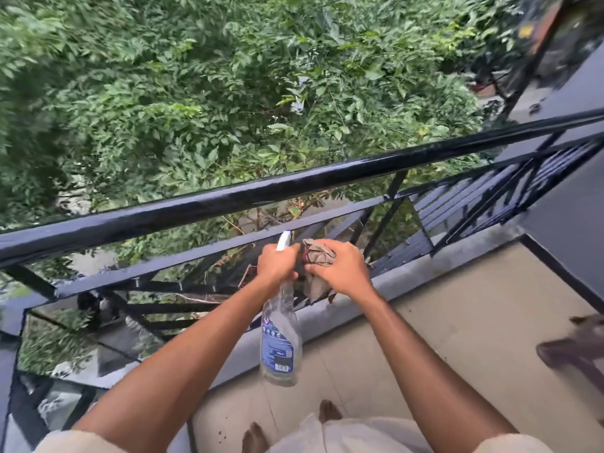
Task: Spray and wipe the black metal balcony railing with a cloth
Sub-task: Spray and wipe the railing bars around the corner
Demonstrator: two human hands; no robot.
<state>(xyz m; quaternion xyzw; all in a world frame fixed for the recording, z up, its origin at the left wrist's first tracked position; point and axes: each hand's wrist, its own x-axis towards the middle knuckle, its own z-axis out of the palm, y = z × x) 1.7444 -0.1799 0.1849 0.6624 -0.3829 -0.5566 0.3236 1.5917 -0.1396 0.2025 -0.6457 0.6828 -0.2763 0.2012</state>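
While both hands meet just inside the railing, the job looks partway at best. The round top rail shines glossy, possibly wet, but I cannot tell whether it has been wiped, and the flat lower bars seem left to do. The left grip is clamped round the neck of the spray bottle, clear plastic with a blue label and white nozzle, its body hanging down. The right grip is bunched around the cloth, soft, crumpled and greyish-brown, held beside the nozzle and below the top rail.
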